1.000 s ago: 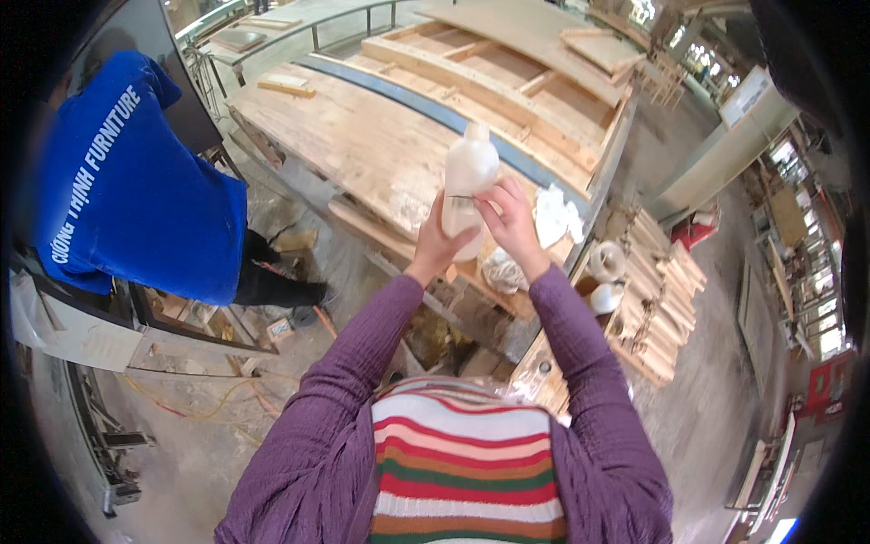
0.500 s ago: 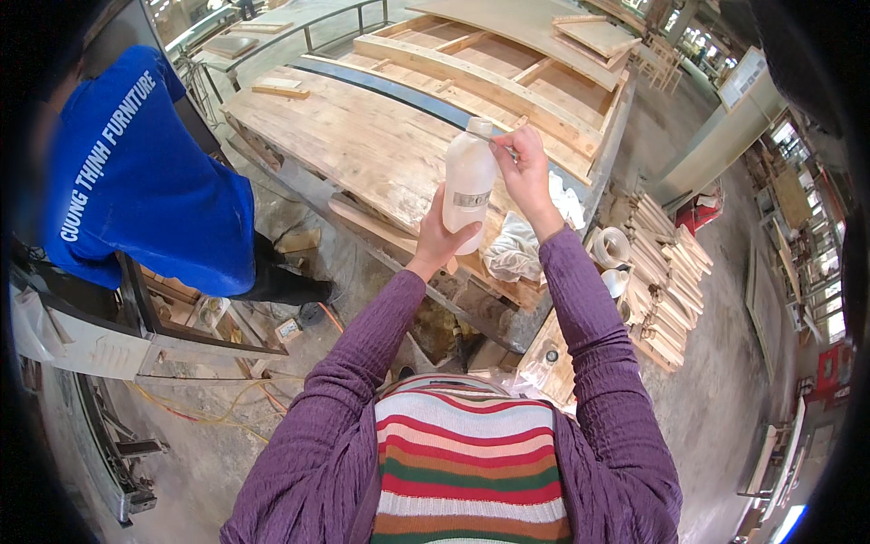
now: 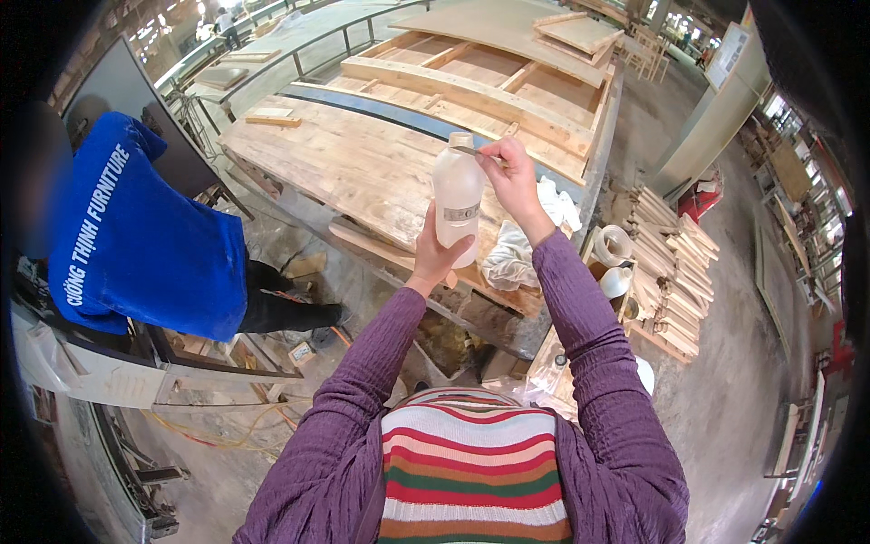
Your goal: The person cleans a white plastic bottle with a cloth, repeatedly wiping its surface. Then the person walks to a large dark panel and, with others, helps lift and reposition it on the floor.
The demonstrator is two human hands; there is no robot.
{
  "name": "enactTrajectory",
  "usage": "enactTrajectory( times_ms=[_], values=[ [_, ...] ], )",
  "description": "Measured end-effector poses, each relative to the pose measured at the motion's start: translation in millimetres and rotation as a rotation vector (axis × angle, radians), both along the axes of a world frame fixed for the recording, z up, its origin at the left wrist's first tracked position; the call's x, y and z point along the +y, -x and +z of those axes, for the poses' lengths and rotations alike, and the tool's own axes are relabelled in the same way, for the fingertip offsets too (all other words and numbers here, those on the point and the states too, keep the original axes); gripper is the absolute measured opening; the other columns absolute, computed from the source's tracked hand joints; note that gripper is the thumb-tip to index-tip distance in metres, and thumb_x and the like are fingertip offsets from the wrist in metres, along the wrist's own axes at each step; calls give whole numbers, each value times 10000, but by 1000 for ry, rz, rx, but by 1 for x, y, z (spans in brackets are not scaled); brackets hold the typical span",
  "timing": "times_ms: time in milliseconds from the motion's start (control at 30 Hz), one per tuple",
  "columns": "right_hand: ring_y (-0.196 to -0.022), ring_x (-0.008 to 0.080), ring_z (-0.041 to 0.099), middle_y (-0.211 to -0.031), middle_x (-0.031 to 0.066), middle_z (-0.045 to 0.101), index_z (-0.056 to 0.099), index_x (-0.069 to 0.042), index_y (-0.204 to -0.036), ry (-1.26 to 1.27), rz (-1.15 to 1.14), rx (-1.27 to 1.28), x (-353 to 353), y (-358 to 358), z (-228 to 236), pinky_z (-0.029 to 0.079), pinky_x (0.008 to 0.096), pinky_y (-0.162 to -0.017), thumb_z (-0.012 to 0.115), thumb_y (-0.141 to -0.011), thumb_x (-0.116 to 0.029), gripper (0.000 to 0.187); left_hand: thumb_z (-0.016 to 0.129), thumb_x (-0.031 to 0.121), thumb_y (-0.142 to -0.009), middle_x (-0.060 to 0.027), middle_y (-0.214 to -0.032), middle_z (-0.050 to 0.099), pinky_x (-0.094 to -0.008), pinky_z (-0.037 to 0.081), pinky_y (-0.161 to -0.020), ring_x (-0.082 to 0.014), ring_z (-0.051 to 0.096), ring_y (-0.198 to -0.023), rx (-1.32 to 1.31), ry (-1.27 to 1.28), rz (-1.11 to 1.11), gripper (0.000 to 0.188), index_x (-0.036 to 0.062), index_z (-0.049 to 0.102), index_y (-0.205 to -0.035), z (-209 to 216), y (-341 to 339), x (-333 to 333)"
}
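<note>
A translucent white plastic bottle point(image 3: 458, 186) with a printed label band stands nearly upright in front of me, above the edge of the wooden worktable point(image 3: 335, 150). My left hand point(image 3: 439, 249) is wrapped round its lower part. Beside the bottle's neck, my right hand point(image 3: 512, 177) is closed in a pinch on a small thin dark strip point(image 3: 466, 150) that reaches across the neck, just below the top. What exactly the strip is, I cannot make out. Crumpled white cloths point(image 3: 509, 258) lie on the table beyond my right wrist.
At the left, a person in a blue shirt point(image 3: 154, 236) bends over a bench. Wooden frames and panels point(image 3: 489, 68) lie on the table's far side. To the right are a roll of clear tape point(image 3: 613, 243), a white container point(image 3: 615, 282) and stacked wooden sticks point(image 3: 671, 272).
The bottle and both hands have shifted slightly left and down in view. My right fingers keep their pinch by the neck. The person in blue appears lower as the view shifted.
</note>
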State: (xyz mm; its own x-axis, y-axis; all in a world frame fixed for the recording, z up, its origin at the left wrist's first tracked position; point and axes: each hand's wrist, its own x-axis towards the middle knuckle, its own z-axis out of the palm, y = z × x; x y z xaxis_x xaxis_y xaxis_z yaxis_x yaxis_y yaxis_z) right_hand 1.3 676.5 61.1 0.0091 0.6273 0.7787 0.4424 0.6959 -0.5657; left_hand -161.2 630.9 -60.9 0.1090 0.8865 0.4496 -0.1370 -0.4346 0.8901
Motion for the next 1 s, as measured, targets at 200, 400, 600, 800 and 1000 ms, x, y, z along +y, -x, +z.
enactTrajectory(
  times_ms=[200, 400, 600, 800, 1000],
  values=[
    [-912, 314, 575, -887, 100, 616, 653, -68, -875, -67, 37, -169, -29, 21, -31, 464, 391, -810, 728, -790, -19, 123, 804, 197, -789, -133, -1223, 649, -364, 529, -917, -228, 651, -1094, 57, 42, 81, 865, 60, 327, -1497, 5, 3, -4],
    [-869, 302, 553, -836, 97, 583, 648, -60, -869, -77, -145, -71, -10, -4, 0, 442, 389, -774, 720, -819, -62, 87, 806, 191, -784, -130, -1209, 651, -367, 528, -900, -227, 651, -1091, 70, 11, 21, 813, 62, 371, -1457, 15, -5, -6],
    [-882, 298, 556, -836, 93, 584, 638, -52, -863, -21, -65, -41, -9, 3, 4, 444, 386, -779, 716, -826, -66, 87, 807, 185, -783, -120, -1214, 652, -363, 526, -900, -217, 652, -1090, 59, -14, 57, 791, 76, 389, -1446, 5, 2, -9],
    [-875, 299, 561, -832, 94, 587, 632, -54, -868, -53, -91, -25, -5, -2, -4, 445, 392, -786, 713, -823, -46, 93, 799, 163, -780, -120, -1201, 658, -363, 530, -889, -211, 656, -1075, 72, -22, 37, 781, 75, 394, -1442, 16, -4, -11],
    [-848, 257, 569, -860, 86, 573, 635, -38, -887, -82, -82, -92, -12, 4, -3, 473, 350, -758, 720, -837, -25, 100, 794, 175, -787, -121, -1195, 654, -358, 530, -884, -209, 649, -1078, 0, -21, 30, 780, 71, 387, -1444, 14, -2, -12]
  ],
)
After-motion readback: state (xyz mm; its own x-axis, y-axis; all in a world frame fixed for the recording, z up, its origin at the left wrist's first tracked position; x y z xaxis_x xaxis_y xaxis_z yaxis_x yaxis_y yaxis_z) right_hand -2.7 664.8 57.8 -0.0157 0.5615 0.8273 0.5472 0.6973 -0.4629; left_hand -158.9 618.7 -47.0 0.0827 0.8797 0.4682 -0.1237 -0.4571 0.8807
